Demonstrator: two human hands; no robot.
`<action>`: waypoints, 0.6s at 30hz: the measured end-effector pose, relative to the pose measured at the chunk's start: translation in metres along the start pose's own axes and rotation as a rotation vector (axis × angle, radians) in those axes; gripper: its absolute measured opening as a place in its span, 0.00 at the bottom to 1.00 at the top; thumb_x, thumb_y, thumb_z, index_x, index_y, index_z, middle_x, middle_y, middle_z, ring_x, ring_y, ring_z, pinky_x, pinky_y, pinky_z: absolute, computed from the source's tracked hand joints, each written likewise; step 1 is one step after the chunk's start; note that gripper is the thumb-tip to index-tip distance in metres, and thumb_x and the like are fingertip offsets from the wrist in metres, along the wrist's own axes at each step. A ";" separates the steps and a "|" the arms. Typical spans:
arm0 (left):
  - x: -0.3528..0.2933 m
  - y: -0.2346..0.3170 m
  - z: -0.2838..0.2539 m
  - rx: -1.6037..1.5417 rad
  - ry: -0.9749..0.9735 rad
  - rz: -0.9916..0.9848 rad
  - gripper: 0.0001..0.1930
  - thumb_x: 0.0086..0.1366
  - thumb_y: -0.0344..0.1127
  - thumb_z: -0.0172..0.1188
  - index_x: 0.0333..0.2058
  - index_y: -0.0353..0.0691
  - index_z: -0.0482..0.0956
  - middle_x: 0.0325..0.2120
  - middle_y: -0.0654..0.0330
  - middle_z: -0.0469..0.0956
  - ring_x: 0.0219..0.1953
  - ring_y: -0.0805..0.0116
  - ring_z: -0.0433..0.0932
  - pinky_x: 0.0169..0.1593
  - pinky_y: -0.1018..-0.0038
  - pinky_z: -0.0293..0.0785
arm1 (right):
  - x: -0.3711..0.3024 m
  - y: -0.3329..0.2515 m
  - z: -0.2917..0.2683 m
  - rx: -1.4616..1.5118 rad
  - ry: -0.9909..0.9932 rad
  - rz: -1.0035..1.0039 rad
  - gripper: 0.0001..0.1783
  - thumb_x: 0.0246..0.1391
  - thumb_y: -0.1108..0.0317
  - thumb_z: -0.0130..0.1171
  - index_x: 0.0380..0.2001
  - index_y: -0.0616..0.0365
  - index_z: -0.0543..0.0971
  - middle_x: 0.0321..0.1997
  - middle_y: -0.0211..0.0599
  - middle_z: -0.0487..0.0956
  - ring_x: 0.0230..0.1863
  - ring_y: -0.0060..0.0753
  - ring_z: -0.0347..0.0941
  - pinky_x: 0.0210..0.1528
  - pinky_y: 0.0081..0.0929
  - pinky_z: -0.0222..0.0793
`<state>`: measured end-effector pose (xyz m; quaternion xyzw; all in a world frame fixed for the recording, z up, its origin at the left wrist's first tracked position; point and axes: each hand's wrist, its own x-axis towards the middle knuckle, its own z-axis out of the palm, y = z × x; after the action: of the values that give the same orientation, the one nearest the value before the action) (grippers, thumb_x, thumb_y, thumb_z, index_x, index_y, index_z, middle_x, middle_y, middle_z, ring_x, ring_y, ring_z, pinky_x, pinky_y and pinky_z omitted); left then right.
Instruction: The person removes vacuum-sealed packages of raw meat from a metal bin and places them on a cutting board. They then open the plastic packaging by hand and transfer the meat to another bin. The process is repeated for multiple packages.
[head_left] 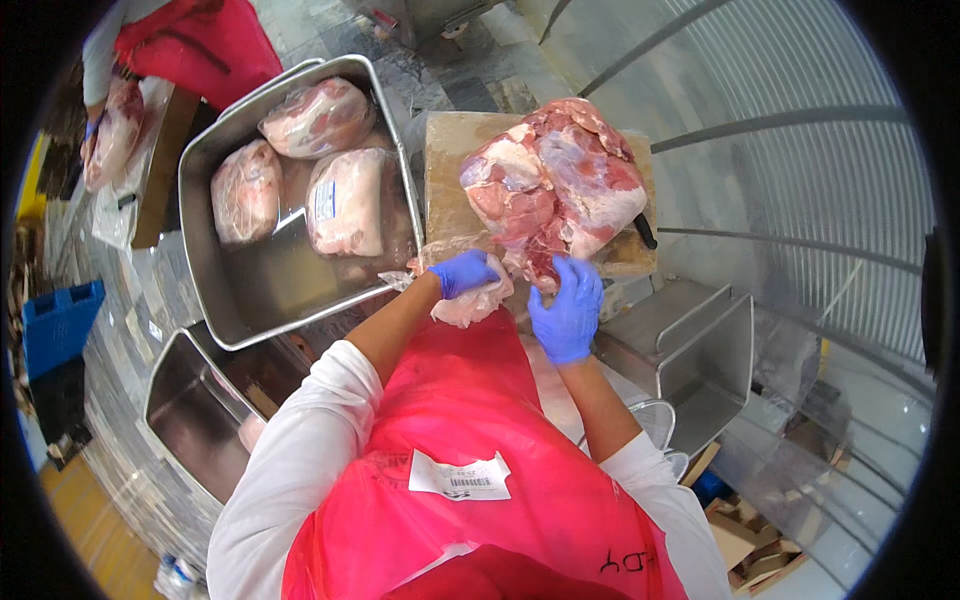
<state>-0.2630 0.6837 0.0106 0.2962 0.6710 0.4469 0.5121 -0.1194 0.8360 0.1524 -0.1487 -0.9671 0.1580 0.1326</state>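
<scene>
A large piece of raw meat (560, 180), red with white fat, lies on a worn cutting board (450, 140) in front of me. My left hand (465, 273), in a blue glove, is closed around a crumpled clear plastic bag (470, 303) at the board's near edge. My right hand (568, 310), also gloved in blue, grips the near tip of the meat between thumb and fingers. From under the right side of the meat sticks the black handle of a knife (645, 232); its blade is hidden.
Left of the board, a deep metal tub (205, 290) holds three plastic-wrapped cuts of meat (345, 203). Smaller metal bins (175, 400) stand below it and at right (715, 370). At upper left, another person's gloved hand (92, 130) touches meat. A ribbed wall (800, 160) rises at right.
</scene>
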 end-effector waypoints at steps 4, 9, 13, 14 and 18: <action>-0.015 -0.002 0.012 -0.119 0.121 0.066 0.12 0.59 0.37 0.56 0.35 0.35 0.82 0.32 0.51 0.82 0.36 0.64 0.79 0.45 0.67 0.74 | 0.045 -0.018 0.013 -0.304 -0.262 -0.065 0.52 0.41 0.56 0.71 0.69 0.50 0.57 0.69 0.54 0.58 0.71 0.61 0.50 0.69 0.58 0.47; -0.016 -0.011 0.028 -0.126 0.219 0.008 0.11 0.58 0.35 0.56 0.34 0.34 0.82 0.31 0.53 0.82 0.33 0.65 0.78 0.42 0.66 0.75 | 0.068 -0.037 0.034 -0.566 -0.395 -0.057 0.56 0.44 0.52 0.68 0.72 0.51 0.50 0.72 0.58 0.53 0.74 0.61 0.46 0.70 0.64 0.42; -0.012 -0.022 0.035 -0.278 0.286 0.056 0.12 0.57 0.35 0.55 0.33 0.34 0.81 0.28 0.54 0.81 0.31 0.68 0.76 0.39 0.67 0.74 | 0.070 -0.027 0.035 -0.491 -0.415 -0.103 0.60 0.42 0.48 0.69 0.72 0.52 0.48 0.71 0.62 0.54 0.73 0.63 0.47 0.69 0.65 0.43; -0.014 -0.020 0.035 -0.294 0.302 0.069 0.12 0.56 0.36 0.55 0.32 0.33 0.81 0.27 0.53 0.80 0.30 0.68 0.75 0.38 0.66 0.73 | 0.073 -0.017 0.037 -0.467 -0.427 -0.112 0.61 0.41 0.47 0.70 0.72 0.52 0.47 0.70 0.63 0.55 0.73 0.64 0.47 0.69 0.66 0.43; -0.006 -0.035 0.043 -0.329 0.387 0.098 0.12 0.56 0.37 0.55 0.31 0.33 0.81 0.23 0.53 0.79 0.27 0.68 0.73 0.35 0.65 0.73 | 0.078 -0.043 0.032 -0.504 -0.438 -0.111 0.64 0.38 0.46 0.73 0.72 0.55 0.47 0.69 0.65 0.57 0.72 0.65 0.49 0.68 0.66 0.45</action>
<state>-0.2178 0.6767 -0.0221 0.1499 0.6595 0.6227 0.3934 -0.2117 0.8143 0.1545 -0.0863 -0.9879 -0.0654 -0.1107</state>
